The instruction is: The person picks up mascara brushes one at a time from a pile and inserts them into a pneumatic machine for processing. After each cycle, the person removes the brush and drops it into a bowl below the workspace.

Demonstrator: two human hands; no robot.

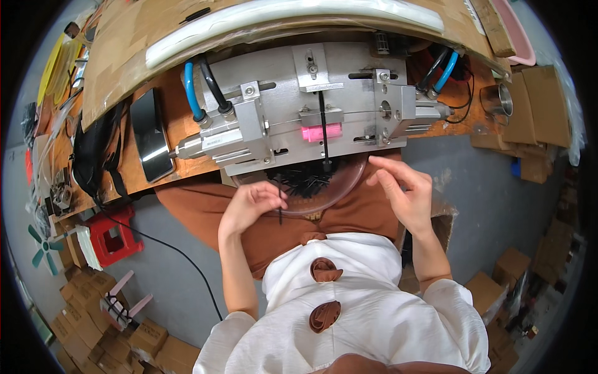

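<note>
My left hand (254, 206) is at the left rim of a translucent bowl (349, 194) in my lap, its fingers pinched on a thin black rod (280, 212) that points down. Heaped in the bowl are many short black pieces (305, 179). To the right of the bowl my right hand (406, 192) hovers with thumb and index finger apart and nothing visible between them. Beyond the bowl stands a metal fixture (293, 75) with an air cylinder on each side. Another black rod (324, 128) stands across its middle, passing over a pink block (327, 132).
Blue and black hoses (193, 90) run into the cylinders. On the wooden bench (146, 187) a phone (151, 134) lies left of the fixture, and a metal cup (496, 100) stands right. A red stool (114, 234) and cardboard boxes (93, 299) are on the floor.
</note>
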